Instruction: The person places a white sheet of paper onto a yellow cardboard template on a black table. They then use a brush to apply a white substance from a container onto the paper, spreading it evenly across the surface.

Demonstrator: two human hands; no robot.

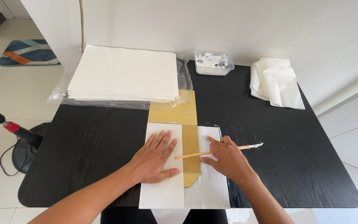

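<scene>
Two white flaps (164,166) already lie folded in over the gold paper (190,151) in front of you, one from each side, so that only a narrow gold strip shows between them, with a wider gold part running up toward the stack of white sheets (123,74). Your left hand (154,159) is spread flat, fingers apart, pressing the left flap down on the black table (295,137). Your right hand (228,159) rests on the right flap and pinches a thin wooden brush (218,152) between thumb and fingers; the handle reaches across the gold strip and the whitened tip points out over the bare table to the right.

Judging by that, the side folds look done and are being held in place, while the pointed lower end of the gold strip and the open upper part are not yet covered. Whitish smears on the table near the brush tip suggest paste has been in use. You cannot tell whether the flaps are stuck down or only held.

Much is hard to read: the near edge of the white paper runs past the table's edge, the plastic tub (213,62) at the back holds something white and crumpled that cannot be made out, and the folded white cloth (276,81) hides whatever lies under it.
</scene>
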